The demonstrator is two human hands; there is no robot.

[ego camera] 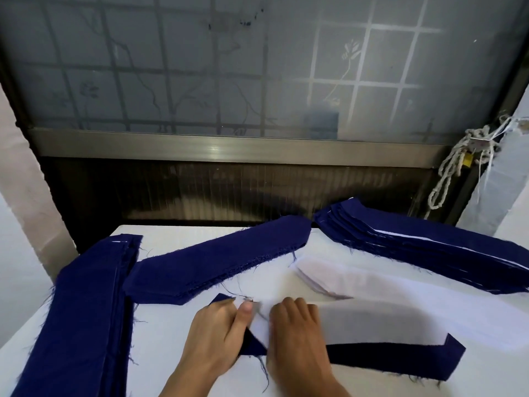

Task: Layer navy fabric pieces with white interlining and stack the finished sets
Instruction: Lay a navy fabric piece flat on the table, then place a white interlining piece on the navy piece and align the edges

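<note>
A navy fabric piece [400,363] lies near the front of the white table [177,333], with a white interlining strip [386,325] laid over it. My left hand [213,336] rests on the piece's left end, its thumb against the interlining's edge. My right hand [299,339] lies flat on the interlining just beside it, fingers straight. A pile of white interlining [357,277] sits behind. Navy stacks lie at the left [83,319], centre [217,262] and right [423,247].
The table ends at a dark wall panel [229,190] under a frosted window [257,67]. A knotted cord [463,161] hangs at the right by a pale wall. The right navy stack has white layers showing between its pieces.
</note>
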